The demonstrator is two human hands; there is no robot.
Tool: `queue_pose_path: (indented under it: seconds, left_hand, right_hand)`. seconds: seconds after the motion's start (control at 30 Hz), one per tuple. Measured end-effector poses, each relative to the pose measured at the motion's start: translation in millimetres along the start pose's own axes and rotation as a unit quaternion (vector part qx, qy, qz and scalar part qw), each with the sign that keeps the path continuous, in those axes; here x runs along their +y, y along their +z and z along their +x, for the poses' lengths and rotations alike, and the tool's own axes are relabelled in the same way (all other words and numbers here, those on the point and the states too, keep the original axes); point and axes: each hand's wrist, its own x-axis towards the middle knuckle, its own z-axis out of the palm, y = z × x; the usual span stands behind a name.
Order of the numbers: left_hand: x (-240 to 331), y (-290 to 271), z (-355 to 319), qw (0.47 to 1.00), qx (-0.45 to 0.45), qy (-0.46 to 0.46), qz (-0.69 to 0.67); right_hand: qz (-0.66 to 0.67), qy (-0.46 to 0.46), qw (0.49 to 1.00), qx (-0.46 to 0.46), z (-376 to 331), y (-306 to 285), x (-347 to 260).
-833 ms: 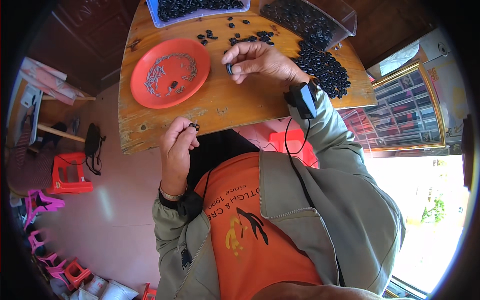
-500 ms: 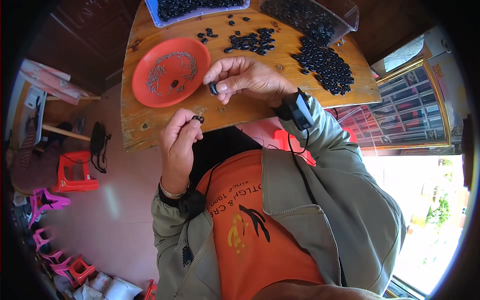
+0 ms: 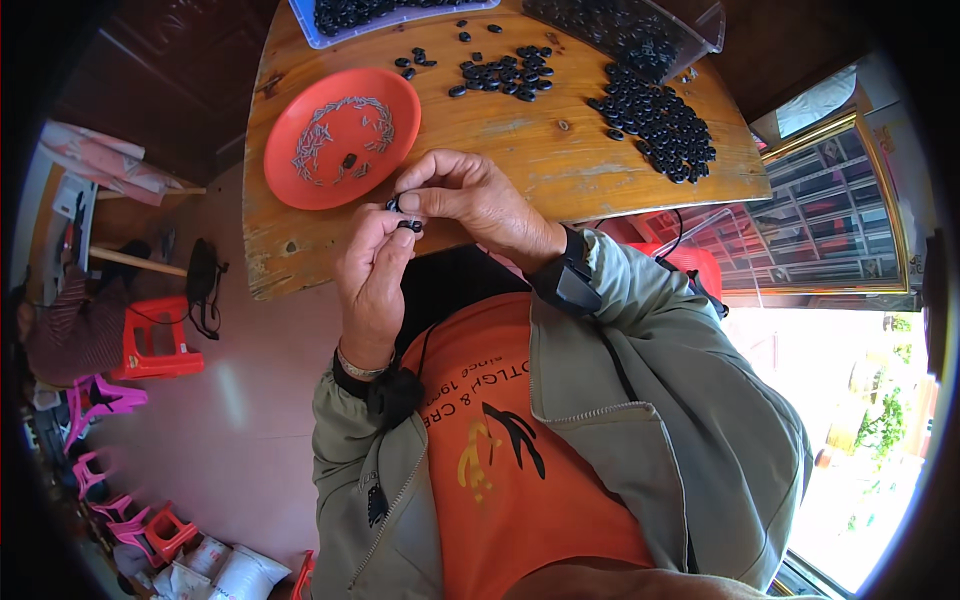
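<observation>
Close to the table's near edge, my two hands meet just below the red plate [image 3: 285,175]. My left hand [image 3: 372,270] is closed, pinching a small black plastic part [image 3: 409,226] between thumb and fingertips. Right above it, my right hand [image 3: 470,200] pinches a second black oval piece [image 3: 394,204], mostly covered by the fingers. The two pieces are very near each other; I cannot tell whether they touch. Small grey metal pins [image 3: 313,140] lie in a ring on the plate, around one black piece [image 3: 349,160].
Loose black oval pieces [image 3: 505,75] lie mid-table, with a larger heap [image 3: 655,125] to the right. A bluish bin [image 3: 320,42] and a clear bin [image 3: 705,38] of black pieces stand at the back. A red stool [image 3: 160,340] is on the floor at left.
My right hand has moved left and down with its black piece. My left hand has risen slightly rightward, so the two pieces are now close together.
</observation>
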Motion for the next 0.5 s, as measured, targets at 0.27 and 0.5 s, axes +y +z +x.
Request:
queue_pose_path:
  seconds: [0.27,0.5]
  left_hand:
    - [4,-8,-4,0.976,-0.026,0.075,0.203]
    - [16,-12,-2,0.944,-0.117,0.122,0.284]
  right_hand:
    - [-0.151,0.085,0.984,-0.043,-6,-4,-18]
    - [-0.353,0.044,0.924,-0.141,-2,-11,-32]
